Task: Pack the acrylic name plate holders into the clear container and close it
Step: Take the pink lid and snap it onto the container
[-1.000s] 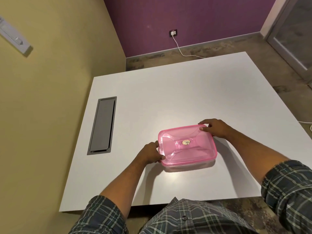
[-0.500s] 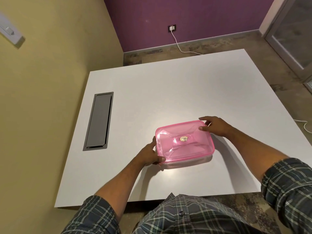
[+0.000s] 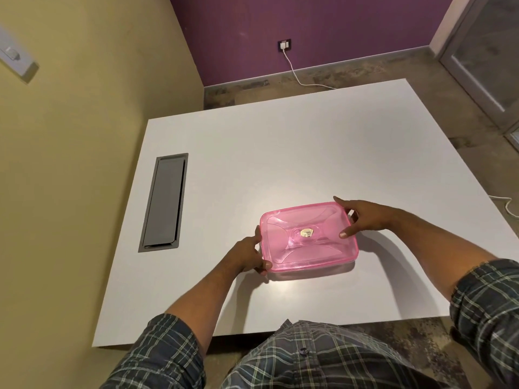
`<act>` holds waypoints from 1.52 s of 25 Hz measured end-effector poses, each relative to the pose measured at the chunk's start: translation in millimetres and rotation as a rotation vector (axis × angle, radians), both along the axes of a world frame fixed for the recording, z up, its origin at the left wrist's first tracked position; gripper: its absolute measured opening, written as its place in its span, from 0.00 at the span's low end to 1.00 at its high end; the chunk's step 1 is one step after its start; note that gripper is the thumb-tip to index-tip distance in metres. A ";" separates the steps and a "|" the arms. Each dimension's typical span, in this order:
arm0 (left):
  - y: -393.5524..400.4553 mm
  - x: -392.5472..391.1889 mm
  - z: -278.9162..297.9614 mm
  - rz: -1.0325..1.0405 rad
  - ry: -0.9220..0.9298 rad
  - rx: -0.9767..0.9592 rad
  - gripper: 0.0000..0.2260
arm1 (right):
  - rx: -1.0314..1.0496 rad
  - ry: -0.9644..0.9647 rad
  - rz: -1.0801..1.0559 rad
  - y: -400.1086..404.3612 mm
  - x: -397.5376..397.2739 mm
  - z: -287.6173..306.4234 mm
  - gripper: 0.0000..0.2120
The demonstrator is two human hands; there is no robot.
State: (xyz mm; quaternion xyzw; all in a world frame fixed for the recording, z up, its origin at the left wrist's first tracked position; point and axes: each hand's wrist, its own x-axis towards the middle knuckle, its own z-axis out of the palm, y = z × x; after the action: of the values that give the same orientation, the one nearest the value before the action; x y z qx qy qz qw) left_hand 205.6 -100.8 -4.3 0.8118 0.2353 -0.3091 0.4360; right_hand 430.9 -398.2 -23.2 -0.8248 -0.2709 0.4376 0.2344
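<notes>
- Yellow and purple walls meet behind a white table [image 3: 280,153], where the clear container [image 3: 311,267] sits near the front edge under its pink lid [image 3: 306,234].
- Left hand [image 3: 247,255] grips the lid's near-left corner; right hand [image 3: 365,217] spans the far-right corner, thumb pressing on top.
- Uneven pressing could leave one corner unseated, so the lid may pop back up.
- Name plate holders cannot be made out through the lid; a tall one could block closure.

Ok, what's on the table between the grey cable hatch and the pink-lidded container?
Only the left hand gripping the container; otherwise bare table, head view.
</notes>
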 end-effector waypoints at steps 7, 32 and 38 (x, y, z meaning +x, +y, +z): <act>-0.7 10.8 -4.7 -0.123 0.024 0.217 0.43 | -0.153 0.123 0.065 -9.1 -11.0 1.1 0.81; 20.0 78.3 -6.1 0.289 -0.238 0.200 0.21 | -0.439 -0.107 0.279 15.4 -19.8 37.0 0.79; 23.8 82.7 -22.7 0.771 0.007 -0.112 0.19 | -0.292 -0.066 0.202 5.7 -14.8 32.4 0.72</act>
State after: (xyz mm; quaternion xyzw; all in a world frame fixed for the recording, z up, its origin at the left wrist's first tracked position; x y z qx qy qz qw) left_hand 288.3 -77.0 -26.9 0.6377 0.5072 -0.1376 0.5632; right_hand 416.1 -392.5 9.2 -0.8325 -0.2936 0.4662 0.0580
